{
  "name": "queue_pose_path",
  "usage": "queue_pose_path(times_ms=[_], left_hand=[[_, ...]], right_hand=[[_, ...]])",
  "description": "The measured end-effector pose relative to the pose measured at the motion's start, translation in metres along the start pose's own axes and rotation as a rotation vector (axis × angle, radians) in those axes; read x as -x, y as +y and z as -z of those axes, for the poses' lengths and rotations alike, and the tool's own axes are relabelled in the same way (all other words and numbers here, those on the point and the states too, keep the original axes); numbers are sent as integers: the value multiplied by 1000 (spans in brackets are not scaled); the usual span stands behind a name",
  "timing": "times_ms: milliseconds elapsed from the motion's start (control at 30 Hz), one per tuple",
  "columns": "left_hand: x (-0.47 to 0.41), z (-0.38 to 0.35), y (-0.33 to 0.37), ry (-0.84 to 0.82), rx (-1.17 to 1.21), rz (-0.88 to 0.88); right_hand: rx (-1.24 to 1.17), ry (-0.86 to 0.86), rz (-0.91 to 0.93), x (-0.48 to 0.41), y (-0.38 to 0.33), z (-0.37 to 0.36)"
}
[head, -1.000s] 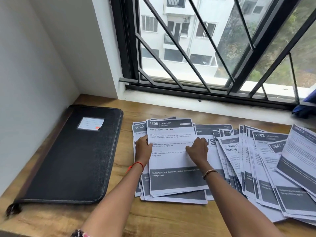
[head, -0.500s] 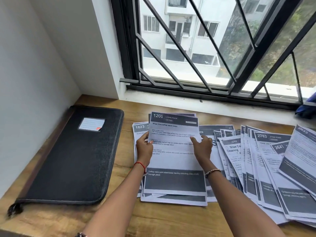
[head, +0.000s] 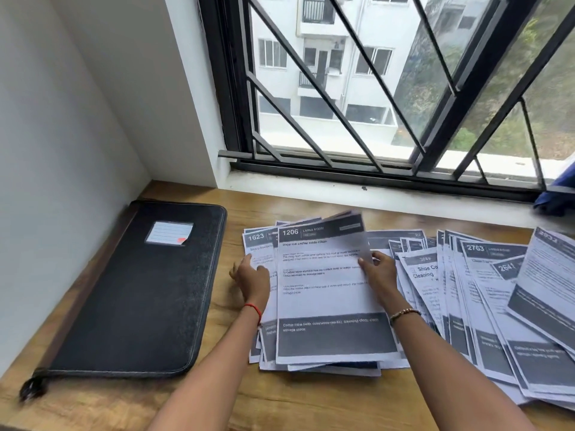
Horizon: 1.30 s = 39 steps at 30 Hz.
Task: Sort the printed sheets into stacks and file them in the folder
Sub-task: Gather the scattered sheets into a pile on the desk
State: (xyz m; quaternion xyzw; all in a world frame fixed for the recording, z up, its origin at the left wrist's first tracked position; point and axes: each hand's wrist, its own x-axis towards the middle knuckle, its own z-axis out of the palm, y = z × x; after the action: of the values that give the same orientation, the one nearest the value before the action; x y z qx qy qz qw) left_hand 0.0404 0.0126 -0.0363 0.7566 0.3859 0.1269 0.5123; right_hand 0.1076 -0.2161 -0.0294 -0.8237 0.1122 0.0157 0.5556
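A thin bundle of printed sheets, topped by sheet 1206, is lifted at its far end above a left stack whose sheet 1623 shows beneath. My right hand pinches the bundle's right edge, thumb on top. My left hand rests with spread fingers on the stack, just beside the bundle's left edge. More printed sheets lie fanned out to the right. The black zip folder lies closed on the left of the wooden table.
A white wall runs along the left and a barred window with a white sill along the back. A blue object sits on the sill at the far right. The folder carries a label on its cover.
The 1206 bundle was raised off the stack and now tilts with its far end up. My left hand has let go of its left edge and dropped onto the stack.
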Motion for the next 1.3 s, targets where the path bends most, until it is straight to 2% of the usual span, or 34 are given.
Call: queue_pose_path(times_ms=[100, 433, 667, 900, 1033, 1100, 1200, 1300], left_hand=[[-3, 5, -9, 38, -86, -18], [-3, 10, -1, 1, -228, -67], [-9, 14, 0, 20, -118, -43], [-6, 18, 7, 144, -278, -80], [-10, 16, 3, 173, -212, -259], [-11, 15, 3, 120, -95, -321], [-4, 14, 11, -38, 128, -237], [-1, 7, 11, -219, 293, -145]], right_hand=[[27, -11, -11, -1, 2, -2], [-4, -56, -13, 5, -1, -22], [-81, -112, -13, 9, -3, -24], [-122, -114, -30, 10, -4, -24], [-181, -108, -36, 10, -7, -20], [-246, -111, -71, 9, -7, -18], [-318, -124, -131, 6, -6, -17], [-303, -111, -111, 7, -9, -16]])
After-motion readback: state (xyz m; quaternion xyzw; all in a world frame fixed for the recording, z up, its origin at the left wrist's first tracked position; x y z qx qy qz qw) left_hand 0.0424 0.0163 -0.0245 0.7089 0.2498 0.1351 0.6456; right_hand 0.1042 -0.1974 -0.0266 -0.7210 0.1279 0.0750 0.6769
